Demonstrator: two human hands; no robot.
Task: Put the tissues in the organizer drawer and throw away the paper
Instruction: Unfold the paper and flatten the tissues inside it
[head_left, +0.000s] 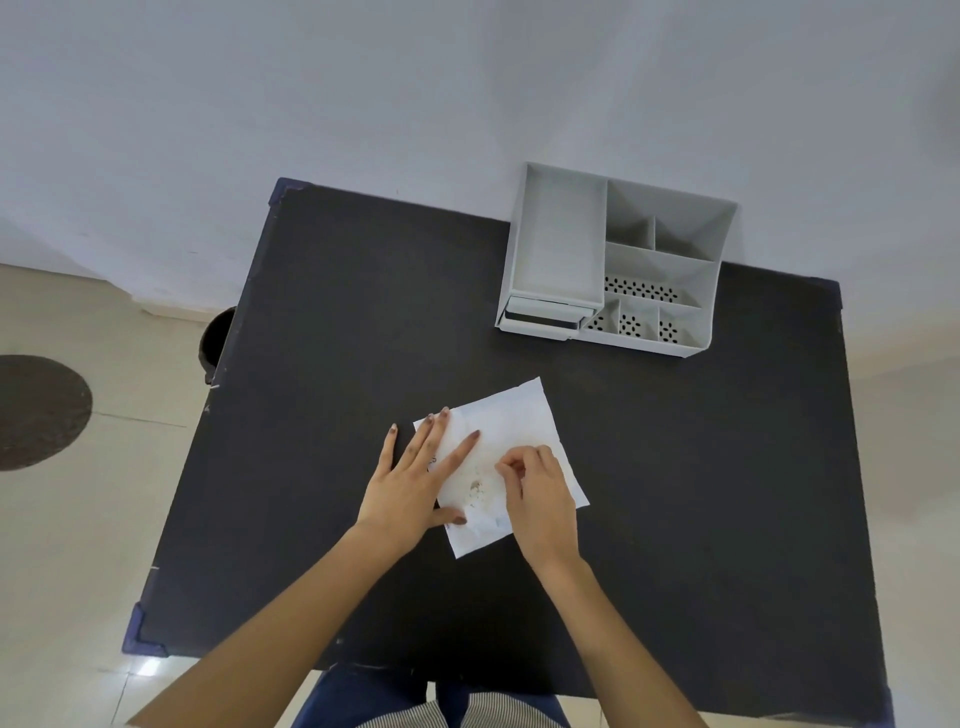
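While left hand flattens tissue pack, right hand pinches it.

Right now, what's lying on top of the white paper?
Both hands: the left hand lies flat, the right hand pinches at the white paper. Small specks show; whatever the hands cover is hidden.

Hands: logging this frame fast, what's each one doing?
Left hand: open, flat, pressing on the tissue pack.
Right hand: fingers pinched shut at the pack's middle; whether they grip anything cannot be told.
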